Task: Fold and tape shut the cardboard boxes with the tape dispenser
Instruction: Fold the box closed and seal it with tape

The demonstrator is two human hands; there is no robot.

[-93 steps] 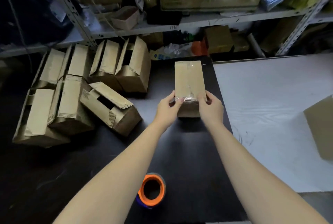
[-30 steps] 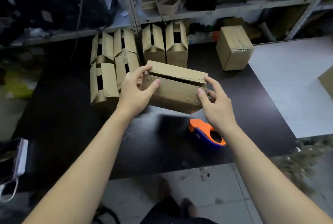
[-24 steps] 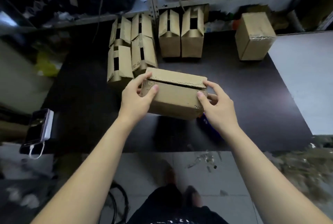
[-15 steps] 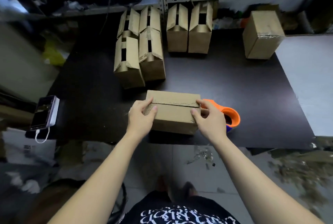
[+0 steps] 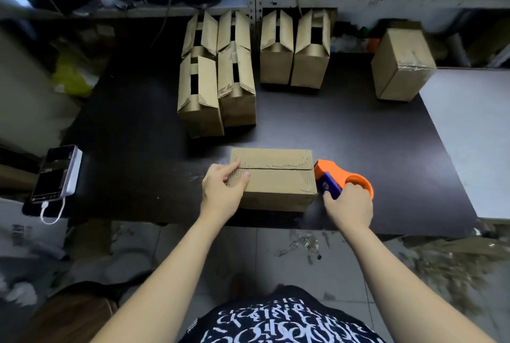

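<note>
A cardboard box (image 5: 278, 177) lies on the black table (image 5: 345, 133) near its front edge, its two flaps folded shut with the seam running left to right. My left hand (image 5: 223, 189) grips the box's left end, thumb on top and fingers over the flaps. My right hand (image 5: 349, 204) holds the orange and blue tape dispenser (image 5: 339, 178), whose nose touches the right end of the box at the seam. A taped box (image 5: 401, 63) stands at the back right.
Several untaped boxes (image 5: 248, 66) with raised flaps stand in rows at the back of the table. A phone (image 5: 56, 173) on a cable lies at the left edge. A white table (image 5: 469, 127) adjoins on the right. Shelves with clutter rise behind.
The box has been set down on the table near the front edge. My right hand left the box's right end and took hold of the tape dispenser, now against that end.
</note>
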